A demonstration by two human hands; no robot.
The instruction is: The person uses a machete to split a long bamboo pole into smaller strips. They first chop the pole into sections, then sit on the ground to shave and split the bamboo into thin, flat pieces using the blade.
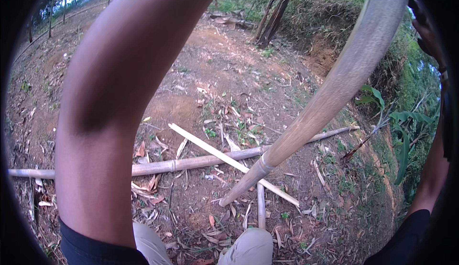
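A thick bamboo pole (330,81) slants through the view, from its narrow lower end close in front of my knees to the top right, where it leaves the picture. My left arm is raised high and passes out at the top, so its hand is hidden. At the far right edge my right hand (427,38) is lifted beside the upper part of the pole. Dark shadow and the rim of the picture hide most of its fingers; whether they touch anything does not show. Behind the slanting pole's lower part, a thinner bamboo pole (191,162) lies across the ground.
A pale split bamboo strip (210,148) crosses over the lying pole. A short stick (261,205) points toward my knee (248,248). Dry leaves litter the sloping soil. A dark trunk (277,16) stands farther back, and broad-leaved plants (404,143) grow along the right bank.
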